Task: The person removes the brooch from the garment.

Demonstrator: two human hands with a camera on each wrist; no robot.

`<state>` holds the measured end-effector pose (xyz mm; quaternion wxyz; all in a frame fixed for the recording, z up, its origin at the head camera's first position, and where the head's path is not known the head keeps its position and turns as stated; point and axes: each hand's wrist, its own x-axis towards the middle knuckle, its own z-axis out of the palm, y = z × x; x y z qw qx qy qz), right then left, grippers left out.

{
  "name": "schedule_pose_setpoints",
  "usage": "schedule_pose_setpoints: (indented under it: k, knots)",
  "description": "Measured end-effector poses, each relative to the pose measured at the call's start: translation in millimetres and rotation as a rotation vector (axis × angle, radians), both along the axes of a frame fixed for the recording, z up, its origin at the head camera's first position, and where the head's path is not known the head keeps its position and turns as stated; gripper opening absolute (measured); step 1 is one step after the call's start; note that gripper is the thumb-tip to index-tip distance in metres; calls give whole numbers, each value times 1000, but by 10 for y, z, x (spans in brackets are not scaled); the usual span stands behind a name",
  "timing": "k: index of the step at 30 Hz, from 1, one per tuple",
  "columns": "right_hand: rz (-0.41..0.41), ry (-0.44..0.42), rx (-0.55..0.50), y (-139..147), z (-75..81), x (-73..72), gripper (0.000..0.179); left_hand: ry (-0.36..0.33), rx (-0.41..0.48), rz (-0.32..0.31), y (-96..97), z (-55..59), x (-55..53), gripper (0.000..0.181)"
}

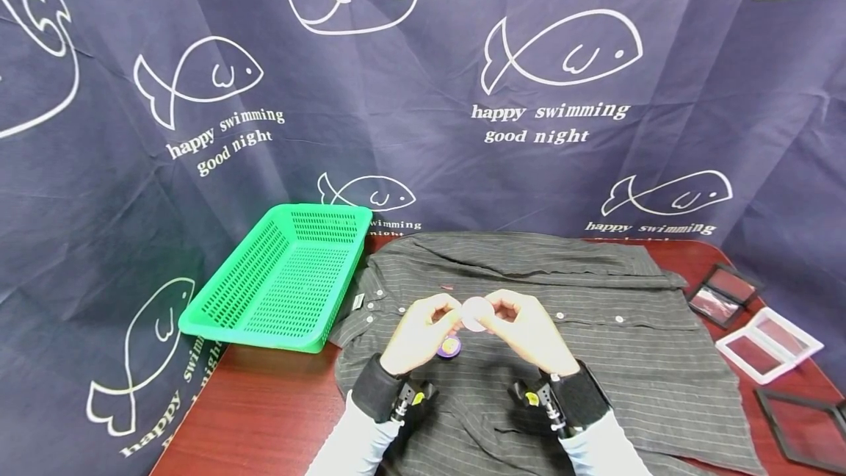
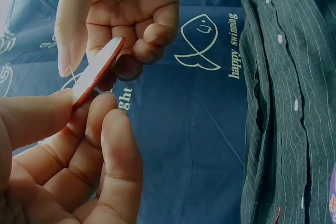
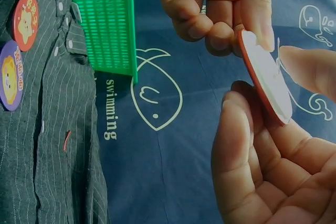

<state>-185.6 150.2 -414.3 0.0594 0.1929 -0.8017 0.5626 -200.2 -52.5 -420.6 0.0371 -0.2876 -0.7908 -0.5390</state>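
Observation:
A round pin badge [image 1: 476, 314] with a white back and red rim is held up between both hands over a dark striped shirt [image 1: 615, 351]. My left hand [image 1: 423, 329] pinches one edge, thumb on the white back and fingers behind. My right hand [image 1: 532, 325] holds the opposite side, its curled fingers behind the badge. In the right wrist view, the right thumb [image 3: 307, 66] is right at a thin pin [image 3: 278, 56] standing out from the back. A purple badge [image 3: 9, 74] and a red badge [image 3: 25, 22] lie on the shirt.
A green plastic basket [image 1: 214, 329] stands at the left on the reddish table [image 1: 264, 402]. Along the right edge lie a black two-part frame [image 1: 723, 292], a white one [image 1: 769, 344] and another dark frame [image 1: 803, 424]. A small red strip [image 3: 66, 140] rests on the shirt.

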Motion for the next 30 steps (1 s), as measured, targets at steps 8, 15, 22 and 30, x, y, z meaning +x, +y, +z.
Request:
schedule_pose_setpoints:
  k: [8, 15, 22, 30]
  knots:
    - [-1, 25, 19, -26, -2, -1, 11, -4, -19, 57, 27, 5, 13, 13]
    - [7, 23, 23, -26, -6, -1, 12, -1, -24, 52, 30, 178, 113, 12]
    - [11, 36, 36, -20, -14, 1, 13, 24, -14, 41, 28, 325, 205, 13]
    - [-1, 63, 65, -30, -17, 9, 11, 11, -15, 28, 21, 233, 146, 11]
